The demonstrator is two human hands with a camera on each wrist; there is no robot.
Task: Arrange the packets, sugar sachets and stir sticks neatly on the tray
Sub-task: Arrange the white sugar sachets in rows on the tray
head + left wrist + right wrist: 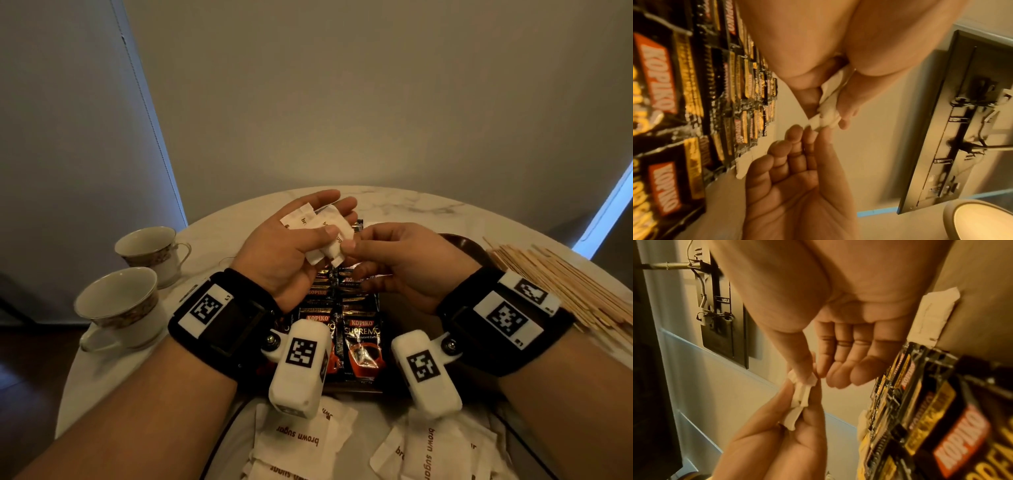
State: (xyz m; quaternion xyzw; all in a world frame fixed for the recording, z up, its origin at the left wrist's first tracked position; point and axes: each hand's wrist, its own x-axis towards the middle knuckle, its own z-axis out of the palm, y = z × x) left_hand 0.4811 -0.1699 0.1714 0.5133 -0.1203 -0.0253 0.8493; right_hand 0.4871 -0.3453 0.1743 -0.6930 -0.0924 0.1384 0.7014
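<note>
My left hand [317,228] is palm up above the table, its thumb pressing a small stack of white brown-sugar sachets [323,228] against the fingers. My right hand [349,246] pinches the near end of one sachet in that stack between thumb and forefinger. The left wrist view shows the sachets [828,107] edge-on, and the right wrist view shows the pinch [803,386]. Below both hands, black Kopiko coffee packets [361,337] lie overlapped in two rows on a dark tray [352,389]. Wooden stir sticks [555,284] lie heaped on the table to the right.
Two empty teacups [118,308] [150,246] stand at the table's left edge. Several loose sugar sachets [301,438] lie on the marble table by the near edge. A dark round dish [460,246] sits behind my right hand.
</note>
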